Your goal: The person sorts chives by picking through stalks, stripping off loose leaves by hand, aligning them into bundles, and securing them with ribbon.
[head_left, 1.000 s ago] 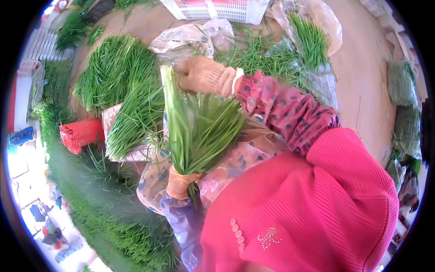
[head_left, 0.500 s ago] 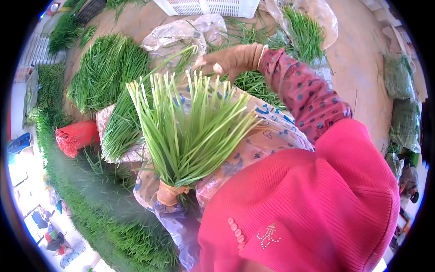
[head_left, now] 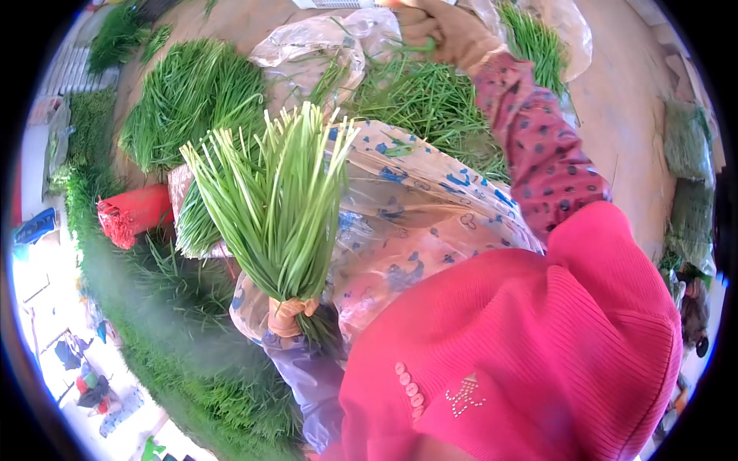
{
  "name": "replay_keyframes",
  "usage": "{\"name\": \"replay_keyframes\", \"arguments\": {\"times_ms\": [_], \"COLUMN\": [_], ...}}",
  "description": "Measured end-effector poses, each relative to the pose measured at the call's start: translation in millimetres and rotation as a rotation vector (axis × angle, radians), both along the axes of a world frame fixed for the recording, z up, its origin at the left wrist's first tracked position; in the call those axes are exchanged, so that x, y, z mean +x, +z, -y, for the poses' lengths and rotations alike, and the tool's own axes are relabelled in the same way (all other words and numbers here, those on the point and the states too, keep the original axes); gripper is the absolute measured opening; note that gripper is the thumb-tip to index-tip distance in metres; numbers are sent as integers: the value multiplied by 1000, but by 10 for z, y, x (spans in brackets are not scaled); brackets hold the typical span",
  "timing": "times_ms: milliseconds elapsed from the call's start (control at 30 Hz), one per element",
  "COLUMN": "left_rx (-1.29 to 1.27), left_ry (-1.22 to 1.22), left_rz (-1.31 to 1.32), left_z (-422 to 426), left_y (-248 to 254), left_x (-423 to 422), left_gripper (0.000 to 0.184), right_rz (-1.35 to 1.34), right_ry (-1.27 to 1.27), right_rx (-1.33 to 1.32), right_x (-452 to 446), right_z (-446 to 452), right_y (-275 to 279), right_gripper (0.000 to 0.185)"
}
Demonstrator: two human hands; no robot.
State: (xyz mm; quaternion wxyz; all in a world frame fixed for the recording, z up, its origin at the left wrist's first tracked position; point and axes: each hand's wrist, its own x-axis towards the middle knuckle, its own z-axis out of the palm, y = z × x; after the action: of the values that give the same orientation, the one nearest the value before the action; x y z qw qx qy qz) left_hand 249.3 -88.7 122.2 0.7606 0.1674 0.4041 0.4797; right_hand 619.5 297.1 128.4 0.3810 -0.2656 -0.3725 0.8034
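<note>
My left hand [head_left: 292,313], in a tan glove, is closed around the lower part of a bunch of garlic chives [head_left: 280,207]. The pale cut ends fan upward and the dark leaves stick out below the fist. My right hand [head_left: 453,34], also gloved, is stretched out at the top, above a heap of loose chive leaves [head_left: 423,100]. Green bits show by its fingers, but blur hides whether they are gripped. A clear plastic apron with blue prints [head_left: 415,215] covers my lap beneath the bunch.
A large pile of chives [head_left: 192,104] lies at the upper left, near a red bundle [head_left: 134,215]. Crumpled clear plastic [head_left: 330,46] and a white crate [head_left: 338,3] are at the top. More chives [head_left: 534,38] stand in plastic at upper right. Bagged greens [head_left: 689,138] line the right side.
My right hand has moved up and right, away from the bunch, where a long strand stretched toward its fingers. The bunch in my left hand has become narrower and more upright.
</note>
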Motion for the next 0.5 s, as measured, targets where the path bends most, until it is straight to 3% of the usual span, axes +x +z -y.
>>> {"name": "replay_keyframes", "arguments": {"times_ms": [67, 133, 200, 300, 367, 467, 500], "left_rx": [-9, 29, 24, 13, 10, 0, -29], "left_ry": [44, -4, -3, 9, 39, 50, 85], "left_rz": [-60, 80, 33, 68, 29, 26, -11], "left_z": [-6, -7, -32, -49, -41, -92, -104], "left_y": [-11, -115, -98, -78, 1, 97, 162], "left_x": [4, -71, -71, -53, 5, 39, 97], "left_gripper": [58, 53, 48, 45, 46, 50, 53], "right_rz": [787, 1757, 1644, 858, 604, 469, 516], "right_ry": [-67, 264, 398, 421, 456, 427, 516], "right_rx": [-49, 787, 880, 301, 313, 390, 298], "right_x": [270, 223, 263, -138, -466, -879, -954], "right_z": [46, 5, 316, 642, 938, 1163, 1155], "right_y": [15, -334, -187, 103, 246, 246, 352], "right_gripper": [47, 48, 48, 53, 54, 43, 38]}}
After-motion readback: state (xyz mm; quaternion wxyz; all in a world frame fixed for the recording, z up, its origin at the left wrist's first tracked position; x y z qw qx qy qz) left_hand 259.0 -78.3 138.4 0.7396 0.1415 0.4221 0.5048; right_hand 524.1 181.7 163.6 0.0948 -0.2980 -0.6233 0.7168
